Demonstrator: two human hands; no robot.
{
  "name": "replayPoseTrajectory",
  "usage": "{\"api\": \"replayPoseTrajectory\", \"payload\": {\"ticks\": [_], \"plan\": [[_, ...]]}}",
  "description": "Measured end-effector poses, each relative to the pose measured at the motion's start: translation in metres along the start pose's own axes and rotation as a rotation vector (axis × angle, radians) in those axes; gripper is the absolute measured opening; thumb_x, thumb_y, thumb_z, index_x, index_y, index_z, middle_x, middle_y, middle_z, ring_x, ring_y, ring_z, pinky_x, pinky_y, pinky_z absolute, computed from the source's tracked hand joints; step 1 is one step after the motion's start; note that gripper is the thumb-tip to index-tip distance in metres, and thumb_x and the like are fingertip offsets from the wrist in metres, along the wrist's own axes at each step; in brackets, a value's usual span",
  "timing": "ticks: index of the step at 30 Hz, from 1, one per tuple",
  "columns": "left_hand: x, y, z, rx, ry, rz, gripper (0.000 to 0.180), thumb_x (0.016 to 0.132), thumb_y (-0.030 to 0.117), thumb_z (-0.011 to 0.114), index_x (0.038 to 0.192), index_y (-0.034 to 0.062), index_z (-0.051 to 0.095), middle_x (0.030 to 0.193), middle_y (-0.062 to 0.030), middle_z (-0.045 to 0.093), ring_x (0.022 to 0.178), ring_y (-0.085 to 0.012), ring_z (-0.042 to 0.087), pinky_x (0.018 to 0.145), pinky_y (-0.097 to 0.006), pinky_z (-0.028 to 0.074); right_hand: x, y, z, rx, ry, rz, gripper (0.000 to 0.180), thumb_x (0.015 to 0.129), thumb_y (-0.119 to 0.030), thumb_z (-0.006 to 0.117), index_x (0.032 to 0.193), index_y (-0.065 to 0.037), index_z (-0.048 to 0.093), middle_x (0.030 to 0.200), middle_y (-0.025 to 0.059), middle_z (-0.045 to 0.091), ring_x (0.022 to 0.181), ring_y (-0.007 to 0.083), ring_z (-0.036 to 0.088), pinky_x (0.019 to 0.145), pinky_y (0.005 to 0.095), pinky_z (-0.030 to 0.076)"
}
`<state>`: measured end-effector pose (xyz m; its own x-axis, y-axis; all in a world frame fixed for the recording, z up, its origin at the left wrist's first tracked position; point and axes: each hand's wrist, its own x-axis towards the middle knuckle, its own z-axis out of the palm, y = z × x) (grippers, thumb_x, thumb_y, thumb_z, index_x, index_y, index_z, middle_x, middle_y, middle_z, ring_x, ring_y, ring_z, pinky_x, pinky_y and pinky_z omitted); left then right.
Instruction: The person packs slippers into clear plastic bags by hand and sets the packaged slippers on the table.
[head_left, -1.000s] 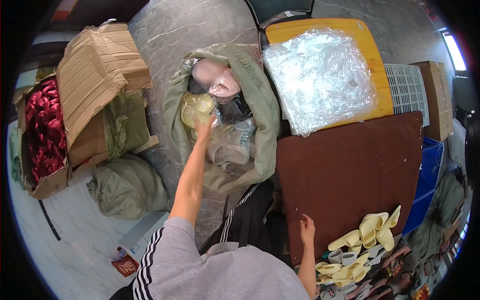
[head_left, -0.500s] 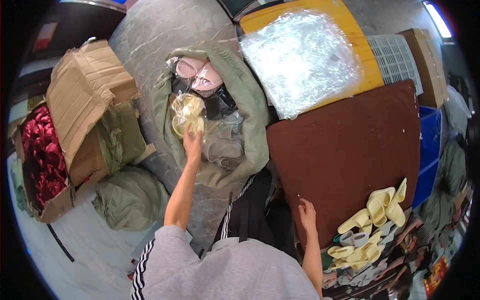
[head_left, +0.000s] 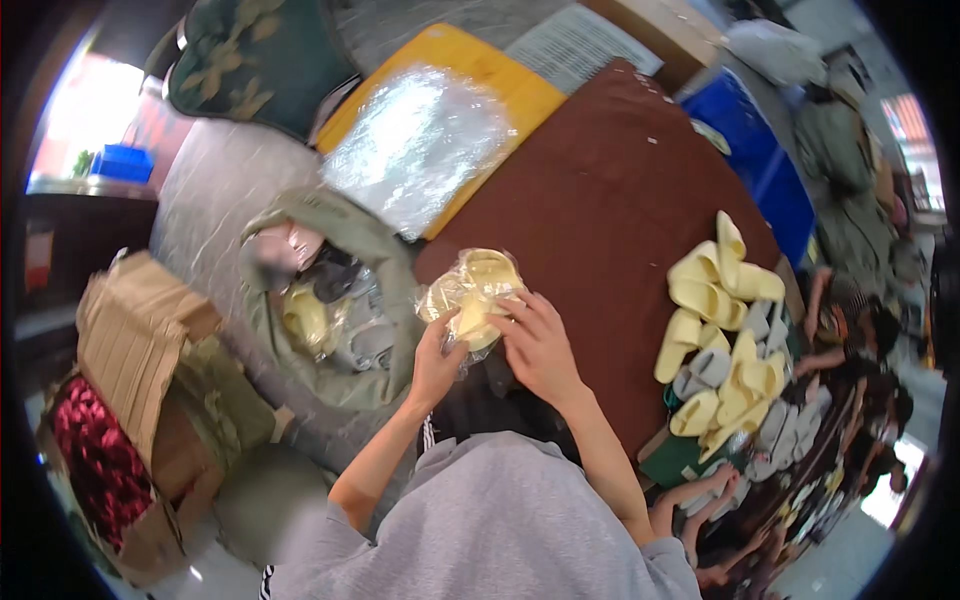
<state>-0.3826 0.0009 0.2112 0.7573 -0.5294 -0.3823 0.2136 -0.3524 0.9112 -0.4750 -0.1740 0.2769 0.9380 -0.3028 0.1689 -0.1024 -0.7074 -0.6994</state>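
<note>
In front of me, over the near left edge of the brown-covered table (head_left: pixel 590 230), is a pair of yellow slippers (head_left: pixel 487 268) in a clear plastic bag. My left hand (head_left: pixel 437 362) grips the bag's lower left side, thumb against it. From the right, my right hand (head_left: pixel 540 348) closes on the same bag, fingers curled over a slipper. To the left on the floor, an olive sack (head_left: pixel 392 262) gapes wide. Inside it lie bagged yellow slippers (head_left: pixel 308 318), pink slippers (head_left: pixel 287 245) and grey slippers (head_left: pixel 370 343).
A glossy stack of clear plastic bags (head_left: pixel 420 140) covers part of a yellow board (head_left: pixel 535 85). Loose yellow slippers (head_left: pixel 712 292) and grey ones (head_left: pixel 703 372) crowd the table's right side. Other people's arms (head_left: pixel 700 500) reach in beyond. A torn cardboard box (head_left: pixel 140 320) stands left.
My left hand has carried the bagged yellow slippers out of the sack, rightward to the table's edge. My right hand has come up from the table edge onto the bag. The view has turned right.
</note>
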Motion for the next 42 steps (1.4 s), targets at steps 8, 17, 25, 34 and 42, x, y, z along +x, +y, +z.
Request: {"api": "replayPoseTrajectory", "payload": {"ticks": [8, 17, 25, 34, 42], "plan": [[-0.009, 0.037, 0.11, -0.098, -0.473, -0.134, 0.043, 0.088, 0.017, 0.06, 0.126, -0.0009, 0.052, 0.099, -0.0032, 0.059, 0.084, -0.0077, 0.052, 0.073, -0.022, 0.044, -0.11, 0.047, -0.063, -0.421, 0.089, 0.109, 0.011, 0.075, -0.011, 0.062, 0.085, -0.012, 0.06, 0.09, 0.0022, 0.056, 0.105, 0.0215, 0.051, 0.109, 0.0565, 0.022], [0.008, 0.054, 0.18, 0.589, -0.487, 0.391, 0.02, 0.095, 0.018, 0.047, 0.094, 0.0035, 0.061, 0.069, -0.0223, 0.059, 0.063, -0.0362, 0.061, 0.058, -0.041, 0.046, -0.229, 0.067, -0.129, -0.453, 0.058, 0.294, 0.011, 0.074, -0.009, 0.062, 0.084, -0.01, 0.067, 0.112, -0.0003, 0.061, 0.124, 0.0237, 0.043, 0.111, 0.0565, 0.02], [-0.008, 0.063, 0.222, 0.673, -0.565, 0.581, 0.02, 0.095, 0.019, 0.047, 0.097, 0.0041, 0.06, 0.069, -0.0227, 0.059, 0.065, -0.0408, 0.06, 0.058, -0.045, 0.045, -0.219, 0.057, -0.126, -0.013, 0.207, 0.373, 0.021, 0.074, 0.001, 0.054, 0.093, -0.002, 0.063, 0.1, 0.0117, 0.064, 0.099, 0.0303, 0.06, 0.084, 0.0378, 0.049], [-0.019, 0.093, 0.242, 0.487, -0.646, 0.543, 0.022, 0.097, 0.014, 0.045, 0.099, -0.0008, 0.061, 0.061, -0.0106, 0.056, 0.048, -0.0131, 0.052, 0.046, -0.031, 0.04, -0.206, 0.113, -0.028, -0.231, -0.284, 0.409, 0.061, 0.07, -0.036, 0.071, 0.12, -0.007, 0.055, 0.142, 0.0195, 0.033, 0.128, 0.0459, 0.035, 0.103, 0.0533, 0.036], [-0.041, 0.124, 0.251, 0.362, -0.777, 0.422, 0.023, 0.098, 0.012, 0.042, 0.102, -0.0004, 0.06, 0.061, -0.0031, 0.051, 0.048, -0.007, 0.046, 0.045, -0.026, 0.037, -0.22, 0.127, -0.028, -0.316, 0.109, 0.506, 0.052, 0.072, -0.018, 0.062, 0.122, -0.01, 0.054, 0.117, 0.0224, 0.05, 0.1, 0.0417, 0.055, 0.085, 0.0513, 0.045]]}}
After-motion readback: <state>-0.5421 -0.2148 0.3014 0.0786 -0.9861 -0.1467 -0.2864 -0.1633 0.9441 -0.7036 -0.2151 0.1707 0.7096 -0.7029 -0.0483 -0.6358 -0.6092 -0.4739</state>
